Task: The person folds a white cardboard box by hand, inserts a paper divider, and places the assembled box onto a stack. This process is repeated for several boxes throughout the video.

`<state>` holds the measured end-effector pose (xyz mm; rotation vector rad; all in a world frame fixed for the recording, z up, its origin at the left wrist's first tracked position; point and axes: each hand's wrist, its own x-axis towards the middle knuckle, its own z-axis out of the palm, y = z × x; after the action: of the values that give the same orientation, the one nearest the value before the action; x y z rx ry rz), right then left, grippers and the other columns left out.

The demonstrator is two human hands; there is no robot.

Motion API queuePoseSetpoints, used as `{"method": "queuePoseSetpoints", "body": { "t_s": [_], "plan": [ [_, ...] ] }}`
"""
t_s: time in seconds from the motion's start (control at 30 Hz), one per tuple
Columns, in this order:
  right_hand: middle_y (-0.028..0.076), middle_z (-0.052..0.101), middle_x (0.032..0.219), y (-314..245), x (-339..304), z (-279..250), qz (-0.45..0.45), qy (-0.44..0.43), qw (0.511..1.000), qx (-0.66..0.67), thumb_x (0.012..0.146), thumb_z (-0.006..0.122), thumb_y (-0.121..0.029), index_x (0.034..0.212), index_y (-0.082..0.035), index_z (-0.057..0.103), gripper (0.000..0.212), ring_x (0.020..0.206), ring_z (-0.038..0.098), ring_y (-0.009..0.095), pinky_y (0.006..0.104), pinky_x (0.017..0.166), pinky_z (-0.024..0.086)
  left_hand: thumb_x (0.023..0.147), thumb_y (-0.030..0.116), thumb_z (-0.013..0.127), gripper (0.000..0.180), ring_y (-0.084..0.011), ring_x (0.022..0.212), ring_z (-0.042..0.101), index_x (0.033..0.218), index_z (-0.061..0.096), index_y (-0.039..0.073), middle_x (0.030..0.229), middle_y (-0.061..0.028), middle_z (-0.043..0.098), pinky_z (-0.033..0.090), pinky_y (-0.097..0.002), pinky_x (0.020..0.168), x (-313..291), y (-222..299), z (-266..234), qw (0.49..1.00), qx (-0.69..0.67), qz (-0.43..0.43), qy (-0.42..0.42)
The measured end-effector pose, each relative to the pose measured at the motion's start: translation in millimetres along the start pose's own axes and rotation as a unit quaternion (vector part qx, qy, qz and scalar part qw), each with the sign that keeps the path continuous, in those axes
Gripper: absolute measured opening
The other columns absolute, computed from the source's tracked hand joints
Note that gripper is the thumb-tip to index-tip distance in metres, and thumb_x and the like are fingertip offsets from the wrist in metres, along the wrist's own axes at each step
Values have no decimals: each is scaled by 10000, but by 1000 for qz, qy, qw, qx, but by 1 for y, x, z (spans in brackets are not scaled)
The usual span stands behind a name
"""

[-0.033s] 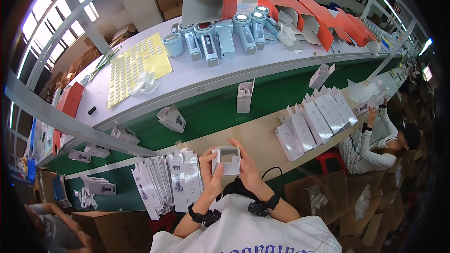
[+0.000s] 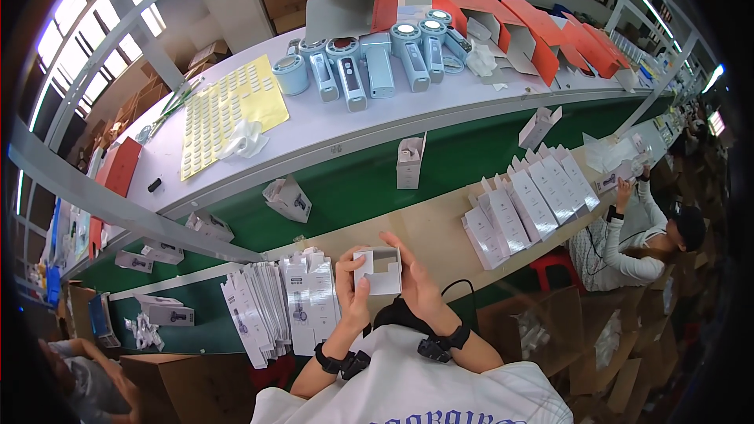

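Note:
A small white carton (image 2: 383,281) is held upright between my two hands, its top end open toward me. My left hand (image 2: 353,286) grips its left side, the thumb pressed on the front wall and the fingers behind. Along the carton's right side lies my right hand (image 2: 419,279), its fingers pressed to the box and the index finger reaching past the far corner. Just left of my left hand stand flattened white cartons (image 2: 267,306) in a dense row, with printed ones (image 2: 310,298) nearest to me.
Opened white boxes (image 2: 522,208) stand in a row on the beige bench (image 2: 436,228). Beyond the green belt (image 2: 345,188), a white table (image 2: 330,122) bears light-blue devices (image 2: 349,78) and red boxes (image 2: 542,31). A co-worker (image 2: 636,243) handles a box at right; another person (image 2: 86,381) is at lower left.
My hands and the carton are almost unmoved. At lower left, the other person's arm has shifted slightly.

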<state>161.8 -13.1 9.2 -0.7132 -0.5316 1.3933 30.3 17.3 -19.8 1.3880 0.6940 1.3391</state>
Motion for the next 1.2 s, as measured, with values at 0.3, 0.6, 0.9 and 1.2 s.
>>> {"method": "queuePoseSetpoints", "body": {
  "t_s": [0.3, 0.6, 0.9, 1.2],
  "plan": [
    [88, 480, 1311, 18, -3, -14, -2, -5, 990, -140, 893, 522, -38, 1280, -29, 506, 388, 1154, 494, 167, 307, 991, 384, 790, 95, 444, 276, -223, 1099, 467, 1056, 476, 32, 1178, -150, 498, 342, -325, 971, 3, 10, 8, 990, 32, -118, 66],
    [77, 570, 1163, 20, -3, -16, -105, -42, 971, -213, 849, 550, 38, 1217, -6, 524, 371, 1069, 543, 155, 301, 929, 438, 742, -16, 510, 265, -203, 1035, 502, 999, 487, 42, 1122, -119, 511, 382, -321, 933, 1, 10, 8, 994, -46, -95, 26],
    [92, 587, 1131, 25, -5, -18, -48, 20, 979, -198, 848, 585, 29, 1211, 0, 514, 372, 1024, 571, 154, 285, 898, 459, 791, 8, 543, 246, -197, 1035, 513, 1033, 508, 30, 1093, -103, 529, 389, -312, 923, -2, 1, 7, 993, -15, -107, 39],
    [104, 575, 1161, -15, -1, -34, 187, 59, 966, -169, 880, 605, -222, 1211, 7, 538, 408, 1043, 572, 189, 303, 886, 458, 900, 270, 518, 427, -307, 1147, 453, 1210, 437, -14, 1214, -186, 483, 316, -395, 1019, -9, -8, 2, 987, 145, 60, -33]
  ]
}}
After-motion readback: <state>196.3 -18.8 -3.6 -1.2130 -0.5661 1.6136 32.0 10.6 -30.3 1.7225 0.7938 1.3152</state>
